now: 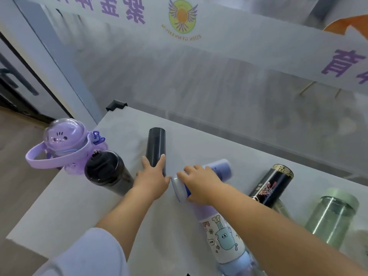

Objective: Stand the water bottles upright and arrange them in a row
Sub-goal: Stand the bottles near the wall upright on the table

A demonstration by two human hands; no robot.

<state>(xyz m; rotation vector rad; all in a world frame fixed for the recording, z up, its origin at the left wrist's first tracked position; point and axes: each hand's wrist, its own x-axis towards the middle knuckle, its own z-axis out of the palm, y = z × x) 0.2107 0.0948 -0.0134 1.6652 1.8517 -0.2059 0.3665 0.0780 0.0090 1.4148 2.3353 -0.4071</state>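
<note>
On the white table [65,206], my left hand [152,179] rests with spread fingers against the lower end of a slim dark blue bottle [155,145] that lies flat. My right hand [201,182] grips a light blue bottle [218,169] lying on its side, fingers over its near end. A purple cartoon bottle [65,146] with a strap and a black bottle [105,172] stand upright at the left edge. A white cartoon-printed bottle [223,238] lies under my right forearm. At the right are a black patterned bottle [271,185] and a green glass bottle [332,216].
A frosted glass partition [199,76] with purple lettering runs right behind the table. The table's left edge drops to a wooden floor [18,176]. A black corner clip [116,105] sits at the far table corner.
</note>
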